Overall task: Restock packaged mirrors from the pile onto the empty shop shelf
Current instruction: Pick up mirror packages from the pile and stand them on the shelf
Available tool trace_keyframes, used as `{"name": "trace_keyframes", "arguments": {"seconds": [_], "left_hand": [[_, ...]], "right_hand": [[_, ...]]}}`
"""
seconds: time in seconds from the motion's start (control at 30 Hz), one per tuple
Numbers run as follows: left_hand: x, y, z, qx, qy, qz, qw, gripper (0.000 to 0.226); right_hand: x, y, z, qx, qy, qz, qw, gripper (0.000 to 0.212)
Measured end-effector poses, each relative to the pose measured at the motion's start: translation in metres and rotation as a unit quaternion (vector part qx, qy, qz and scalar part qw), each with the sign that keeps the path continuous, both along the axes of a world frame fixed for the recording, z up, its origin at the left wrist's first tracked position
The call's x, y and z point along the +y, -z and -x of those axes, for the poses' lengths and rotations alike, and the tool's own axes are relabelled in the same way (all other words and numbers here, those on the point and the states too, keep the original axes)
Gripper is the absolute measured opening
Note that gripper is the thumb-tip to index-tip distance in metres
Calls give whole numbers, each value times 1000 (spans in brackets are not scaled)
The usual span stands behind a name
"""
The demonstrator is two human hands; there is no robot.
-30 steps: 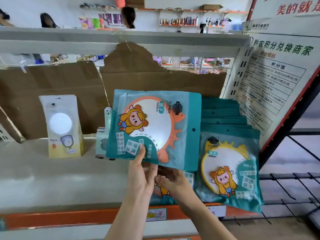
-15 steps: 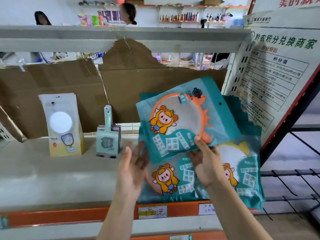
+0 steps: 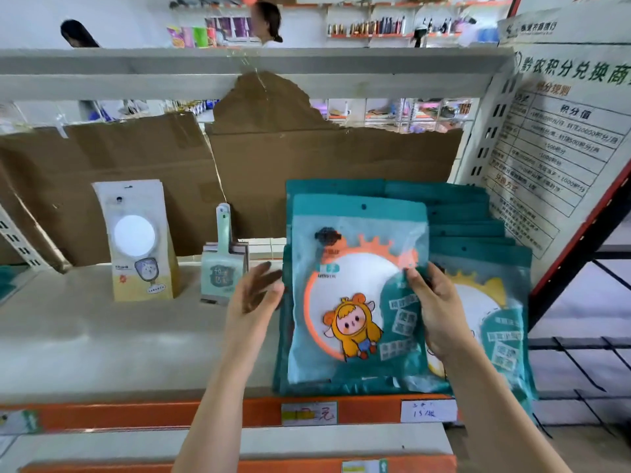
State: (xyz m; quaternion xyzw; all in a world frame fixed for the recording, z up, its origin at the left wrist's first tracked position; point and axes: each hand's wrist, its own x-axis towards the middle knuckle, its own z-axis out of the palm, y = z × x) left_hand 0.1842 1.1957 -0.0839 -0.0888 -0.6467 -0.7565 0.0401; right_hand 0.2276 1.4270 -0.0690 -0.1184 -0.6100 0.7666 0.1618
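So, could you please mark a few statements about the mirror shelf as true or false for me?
1. The right hand pinches the right edge of the orange-rimmed mirror pack. True.
2. The left hand grips the cream boxed mirror. False: the left hand is open beside the pack's left edge, and the box stands apart, further left on the shelf.
3. The orange-rimmed mirror pack is upside down. False: its hang hole is at the top.
4. A yellow-rimmed pack lies to the right of it. True.
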Motion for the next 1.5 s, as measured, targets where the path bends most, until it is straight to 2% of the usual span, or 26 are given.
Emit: {"name": "trace_keyframes", "arguments": {"seconds": [0.1,0.17,0.27,0.33,0.37,0.43,0.5,0.6,0.67,0.83,0.9,0.97,1.03,1.1,1.17,1.23,1.37,1.5], "left_hand": [[9,1,-5,-64,95,8,993,58],[13,4,-8,-87,121,27,988,43],[17,12,-4,-99,60,105,988,24],[18,17,0,-119,3,105,987,15],[18,19,0,-127,-19,100,987,12],[19,24,0,-130,-44,98,986,14],[18,31,1,-125,-56,120,983,14],[15,48,7,-124,-52,168,977,35],[14,52,9,-135,-26,178,974,43],[10,45,15,-141,29,214,966,64],[10,43,16,-138,33,228,963,72],[11,45,20,-145,42,228,962,88],[12,50,27,-161,45,206,964,100],[12,53,35,-182,32,167,968,90],[14,52,38,-188,33,156,969,67],[15,49,38,-191,46,159,967,53],[16,41,44,-177,71,160,968,54],[14,39,49,-158,47,174,971,56]], "right_hand": [[-8,4,0,-31,-16,-1,999,13],[-12,5,1,-47,-15,-40,998,13],[-17,4,3,-39,0,-115,993,11],[-18,7,1,-25,8,-179,983,2],[-19,9,0,-26,10,-217,976,7],[-19,18,-4,-36,12,-296,954,32],[-19,26,-13,-80,17,-425,901,57],[-30,42,-27,-109,23,-624,773,85],[-36,58,-30,-106,26,-692,714,96],[-36,68,-27,-127,-22,-756,642,115],[-39,69,-27,-145,-44,-768,622,113],[-43,71,-23,-172,-60,-756,629,115],[-44,71,-17,-173,-83,-735,651,122],[-45,75,-12,-163,-113,-701,685,124],[-41,80,-9,-151,-131,-653,731,120],[-40,80,-7,-139,-131,-627,755,122],[-41,80,-2,-146,-135,-587,785,123],[-46,89,5,-120,-96,-576,803,124]]}}
